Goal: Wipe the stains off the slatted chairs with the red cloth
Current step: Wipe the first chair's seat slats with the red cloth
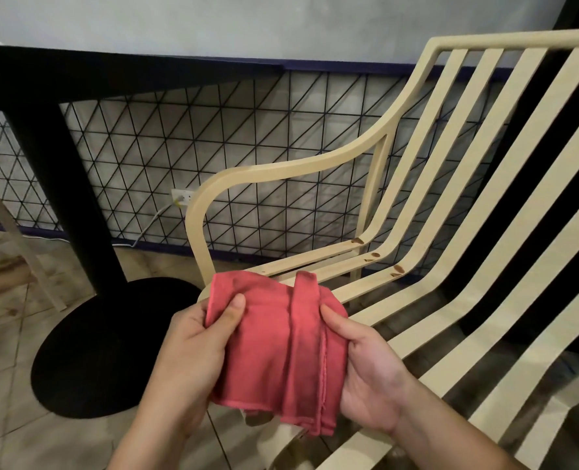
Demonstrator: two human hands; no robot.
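I saw the red cloth [274,347] folded and held up close to the camera, in front of the near left corner of the slatted chair [281,168]. The left hand [193,347] gripped its left edge and the right hand [366,378] its right edge. Each thumb was pressed on the fabric, and the fingers were hidden behind it.

Brown stains [398,269] marked the slats farther right, where the seat bends up into the back. To the left stood a black tabletop [111,76] on a pedestal, its round base [111,351] on the tiled floor [10,418]. Behind them ran a wire grid [247,137] with a socket [183,197] and a white cable [149,225]. The chair's right side was cut off.
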